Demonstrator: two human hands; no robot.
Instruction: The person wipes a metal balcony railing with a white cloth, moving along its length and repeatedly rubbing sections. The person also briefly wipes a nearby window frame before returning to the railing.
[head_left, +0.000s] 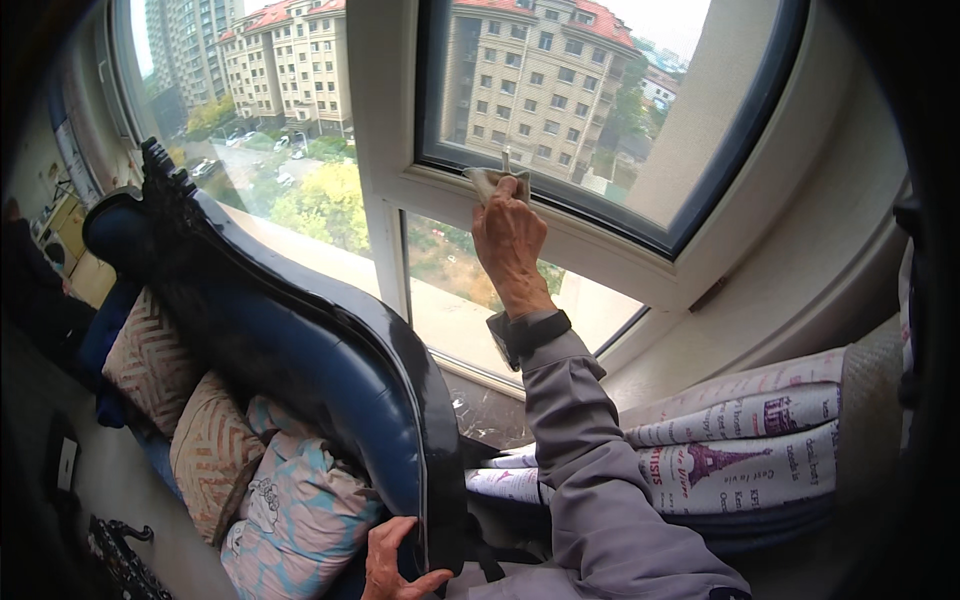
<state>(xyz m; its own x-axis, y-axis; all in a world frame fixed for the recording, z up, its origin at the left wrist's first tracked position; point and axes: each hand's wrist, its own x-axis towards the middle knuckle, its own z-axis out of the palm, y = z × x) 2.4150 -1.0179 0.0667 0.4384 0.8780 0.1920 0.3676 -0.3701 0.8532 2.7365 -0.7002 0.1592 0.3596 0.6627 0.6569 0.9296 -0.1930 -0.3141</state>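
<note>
My right hand (510, 232) reaches up to the lower part of a light window frame (600, 247). It presses a folded beige cloth (487, 182) against the frame beside the dark inner edge of the pane, with a finger extended on the cloth. A dark band circles that wrist, below it a grey sleeve. Near the bottom, my left hand (397, 559) rests around the end of the black trim (442, 480) of a blue leather sofa back (300, 337), thumb and fingers apart. Part of this hand is cut off by the picture's lower edge.
Patterned cushions (214, 457) and a pink-and-blue pillow (315, 510) lie on the sofa at left. A curtain with printed writing and tower pictures (735, 457) hangs at right. A person in dark clothing (37, 285) is at the far left. Buildings stand outside.
</note>
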